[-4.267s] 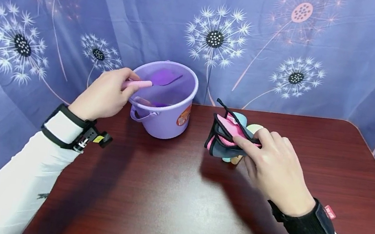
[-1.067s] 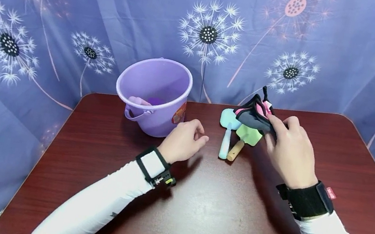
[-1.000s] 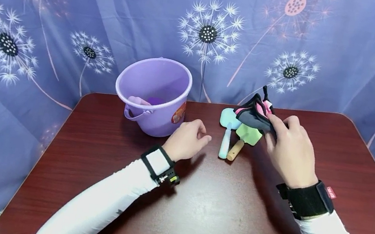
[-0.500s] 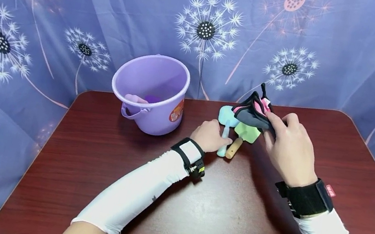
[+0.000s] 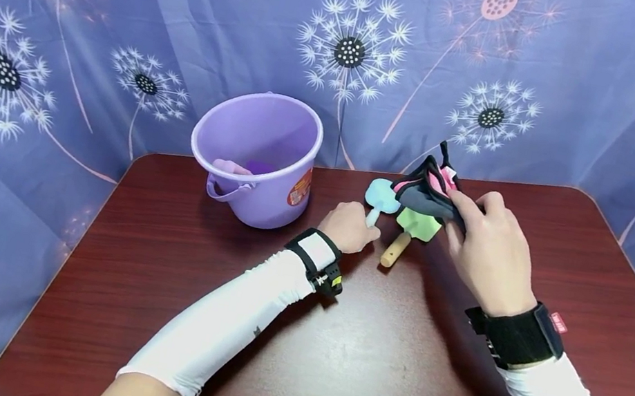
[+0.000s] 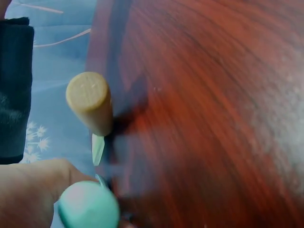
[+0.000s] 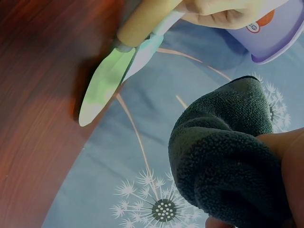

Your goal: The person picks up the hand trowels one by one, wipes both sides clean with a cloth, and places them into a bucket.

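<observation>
My left hand (image 5: pixel 350 227) grips the handle of a light blue toy shovel (image 5: pixel 382 195), its blade toward the back of the table. In the left wrist view the rounded end of the blue shovel's handle (image 6: pixel 90 209) sticks out past my thumb. Just right of it lies a green shovel (image 5: pixel 420 226) with a wooden handle (image 6: pixel 90 97). My right hand (image 5: pixel 491 252) pinches a folded dark grey and pink cloth (image 5: pixel 426 199) with black edging, held over the shovels' blades. The right wrist view shows the cloth's fluffy grey side (image 7: pixel 223 161).
A purple bucket (image 5: pixel 275 201) stands at the back left, with a pink handle (image 5: pixel 231 167) and something purple inside. Its own carrying handle hangs down at the front. Behind the brown table (image 5: pixel 339 370) hangs a blue curtain (image 5: pixel 247 18) with dandelion prints.
My left hand has let go of a pink-handled shovel in the bucket, moved right and gripped the blue shovel, shifting it slightly left. My right hand has moved the cloth back and right.
</observation>
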`<state>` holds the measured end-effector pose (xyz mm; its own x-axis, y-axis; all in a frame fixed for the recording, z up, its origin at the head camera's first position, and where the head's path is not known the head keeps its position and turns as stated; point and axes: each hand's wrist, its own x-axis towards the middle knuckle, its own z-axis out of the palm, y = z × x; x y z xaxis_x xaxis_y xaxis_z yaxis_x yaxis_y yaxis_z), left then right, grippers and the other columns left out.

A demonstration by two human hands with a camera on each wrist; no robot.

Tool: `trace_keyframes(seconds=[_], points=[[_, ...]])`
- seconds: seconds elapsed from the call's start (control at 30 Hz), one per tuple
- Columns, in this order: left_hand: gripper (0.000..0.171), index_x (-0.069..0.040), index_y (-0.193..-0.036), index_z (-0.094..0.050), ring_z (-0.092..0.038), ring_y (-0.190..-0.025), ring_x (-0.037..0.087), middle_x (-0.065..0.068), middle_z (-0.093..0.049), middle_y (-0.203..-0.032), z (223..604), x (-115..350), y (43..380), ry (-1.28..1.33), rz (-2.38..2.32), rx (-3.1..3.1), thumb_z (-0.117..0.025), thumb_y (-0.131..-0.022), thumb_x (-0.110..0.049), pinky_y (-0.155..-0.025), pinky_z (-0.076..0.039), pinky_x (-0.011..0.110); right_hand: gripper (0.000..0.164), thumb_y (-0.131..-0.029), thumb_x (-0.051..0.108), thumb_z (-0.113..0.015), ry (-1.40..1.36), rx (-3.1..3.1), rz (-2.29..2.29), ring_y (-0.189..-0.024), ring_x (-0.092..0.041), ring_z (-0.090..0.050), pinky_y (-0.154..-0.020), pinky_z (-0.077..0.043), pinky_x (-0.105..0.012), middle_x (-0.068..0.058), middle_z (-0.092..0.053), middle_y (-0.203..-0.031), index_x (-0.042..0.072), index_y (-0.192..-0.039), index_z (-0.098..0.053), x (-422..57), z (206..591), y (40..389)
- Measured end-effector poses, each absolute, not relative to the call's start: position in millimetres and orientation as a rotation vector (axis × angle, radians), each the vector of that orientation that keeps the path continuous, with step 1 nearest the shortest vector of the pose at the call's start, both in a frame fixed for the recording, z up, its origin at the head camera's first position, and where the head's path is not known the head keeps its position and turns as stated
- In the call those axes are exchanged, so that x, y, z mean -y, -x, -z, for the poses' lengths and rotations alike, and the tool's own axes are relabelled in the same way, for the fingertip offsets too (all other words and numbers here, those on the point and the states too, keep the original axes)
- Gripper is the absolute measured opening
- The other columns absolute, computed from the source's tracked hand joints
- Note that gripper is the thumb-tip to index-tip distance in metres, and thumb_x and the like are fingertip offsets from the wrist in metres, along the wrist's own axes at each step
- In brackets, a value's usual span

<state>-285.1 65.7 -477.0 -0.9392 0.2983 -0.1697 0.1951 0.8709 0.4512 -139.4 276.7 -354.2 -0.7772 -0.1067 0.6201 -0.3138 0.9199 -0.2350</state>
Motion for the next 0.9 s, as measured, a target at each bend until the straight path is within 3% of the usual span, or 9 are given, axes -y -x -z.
trace_keyframes(seconds=[0.2, 0.33, 0.5, 0.73, 0.9], points=[[0.040, -0.019, -0.070, -0.065, -0.062, -0.064, 0.018, 0.000, -0.061, -0.072, 480, -52, 287, -0.400, -0.668, -2.853, -0.071, -0.090, -0.053, -0.056, -0.050, 0.035, 0.042, -0.095, 0.007, -0.069, -0.308, 2.445, -0.425, -0.074, -0.043, -0.055, -0.062, -0.044, -0.057, -0.020, -0.052, -0.098, 0.009, -0.136, -0.069, -276, 354, 138], [0.037, -0.017, -0.068, -0.060, -0.061, -0.065, 0.021, 0.001, -0.058, -0.070, 447, -42, 265, -0.421, -0.686, -2.883, -0.071, -0.093, -0.042, -0.058, -0.051, 0.038, 0.042, -0.094, 0.006, -0.070, -0.319, 2.435, -0.418, -0.074, -0.043, -0.054, -0.062, -0.044, -0.057, -0.020, -0.053, -0.099, 0.010, -0.137, -0.069, -276, 354, 138], [0.024, -0.012, -0.083, -0.063, -0.064, -0.073, 0.024, 0.004, -0.060, -0.081, 382, -27, 220, -0.473, -0.709, -2.946, -0.073, -0.094, -0.030, -0.064, -0.053, 0.039, 0.044, -0.094, 0.006, -0.070, -0.332, 2.424, -0.406, -0.074, -0.042, -0.054, -0.061, -0.044, -0.057, -0.020, -0.053, -0.099, 0.011, -0.138, -0.069, -273, 351, 137], [0.017, -0.012, -0.097, -0.065, -0.062, -0.080, 0.022, 0.003, -0.060, -0.089, 360, -5, 200, -0.584, -0.806, -2.989, -0.073, -0.094, -0.026, -0.068, -0.052, 0.038, 0.046, -0.093, 0.004, -0.070, -0.353, 2.392, -0.399, -0.077, -0.042, -0.053, -0.063, -0.044, -0.057, -0.020, -0.053, -0.100, 0.012, -0.139, -0.069, -271, 343, 133], [0.014, -0.012, -0.101, -0.065, -0.062, -0.076, 0.020, 0.002, -0.063, -0.084, 348, 12, 187, -0.615, -0.891, -2.967, -0.071, -0.093, -0.023, -0.063, -0.050, 0.037, 0.045, -0.093, 0.004, -0.070, -0.398, 2.333, -0.398, -0.079, -0.042, -0.052, -0.066, -0.044, -0.057, -0.021, -0.054, -0.100, 0.012, -0.138, -0.070, -268, 338, 130]])
